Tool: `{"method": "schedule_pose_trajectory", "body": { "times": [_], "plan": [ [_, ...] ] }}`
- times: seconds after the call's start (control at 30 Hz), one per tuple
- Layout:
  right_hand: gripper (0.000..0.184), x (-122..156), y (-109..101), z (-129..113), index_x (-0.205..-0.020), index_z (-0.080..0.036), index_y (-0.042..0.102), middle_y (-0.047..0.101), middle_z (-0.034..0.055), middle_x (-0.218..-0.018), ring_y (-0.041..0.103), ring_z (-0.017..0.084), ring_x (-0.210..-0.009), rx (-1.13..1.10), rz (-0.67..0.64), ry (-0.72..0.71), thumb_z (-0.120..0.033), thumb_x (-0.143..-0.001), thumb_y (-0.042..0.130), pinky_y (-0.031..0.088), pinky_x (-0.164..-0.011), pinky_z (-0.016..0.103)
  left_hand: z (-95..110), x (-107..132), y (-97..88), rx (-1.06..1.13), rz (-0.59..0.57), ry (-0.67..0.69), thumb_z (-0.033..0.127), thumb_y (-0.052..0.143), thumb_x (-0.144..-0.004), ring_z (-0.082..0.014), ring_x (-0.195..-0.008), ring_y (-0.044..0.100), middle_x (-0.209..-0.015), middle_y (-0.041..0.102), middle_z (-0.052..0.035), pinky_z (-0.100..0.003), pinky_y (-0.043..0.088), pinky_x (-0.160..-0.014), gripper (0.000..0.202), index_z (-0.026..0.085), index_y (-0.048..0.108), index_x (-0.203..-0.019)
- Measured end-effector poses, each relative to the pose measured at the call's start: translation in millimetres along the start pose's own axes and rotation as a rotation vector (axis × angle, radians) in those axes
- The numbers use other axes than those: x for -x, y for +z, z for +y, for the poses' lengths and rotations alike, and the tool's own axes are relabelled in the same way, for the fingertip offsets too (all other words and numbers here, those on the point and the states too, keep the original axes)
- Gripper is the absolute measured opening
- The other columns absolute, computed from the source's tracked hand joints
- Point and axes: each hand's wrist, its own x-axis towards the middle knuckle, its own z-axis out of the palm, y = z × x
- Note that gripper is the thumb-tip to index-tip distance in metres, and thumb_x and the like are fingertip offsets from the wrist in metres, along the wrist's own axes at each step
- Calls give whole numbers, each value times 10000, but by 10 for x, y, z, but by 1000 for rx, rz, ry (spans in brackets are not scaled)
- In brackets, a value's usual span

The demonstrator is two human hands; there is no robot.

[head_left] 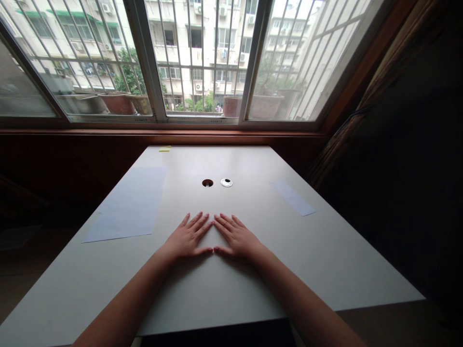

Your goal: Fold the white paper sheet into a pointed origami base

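My left hand (188,237) lies flat on the white table (213,294), fingers spread and nothing held. Mirroring it, my right hand (237,237) rests palm down with its fingers apart. The thumb tips and index fingertips of the two hands meet or nearly meet, framing a small patch of tabletop. Beyond the fingertips is a round hole (207,183) in the table. Just right of the hole lies a round, silvery-white cap (226,182) with a dark opening.
A large pale sheet of paper (126,205) lies at the left, and a narrow paper strip (293,197) at the right. Yellow sticky notes (165,149) are at the far edge. Behind stands a barred window (202,58); a curtain (347,120) hangs at the right.
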Motion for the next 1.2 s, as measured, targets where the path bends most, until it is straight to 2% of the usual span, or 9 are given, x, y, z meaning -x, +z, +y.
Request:
{"method": "schedule_pose_trajectory", "body": {
  "times": [0.73, 1.2],
  "plan": [
    [839, 0, 4, -1, -1559, -198, 159, 175, 65, -1613, 145, 263, -1496, -3, -14, 5, -703, -914, 343, 110, -1219, 494, -2, -7, 13, 18, -20, -4, 732, 280, -907, -281, -1501, 113, -1620, 146, -55, -492, 24, -1204, 820, 288, 75, -1565],
    [832, 7, 63, 26, -1562, -227, 142, 214, 78, -1605, 176, 271, -1489, 2, 41, -14, -674, -913, 405, 123, -1213, 497, -8, -1, 25, 8, 8, 4, 723, 303, -909, -286, -1497, 133, -1616, 180, -59, -489, 53, -1202, 814, 288, 95, -1565]
  ]
}}
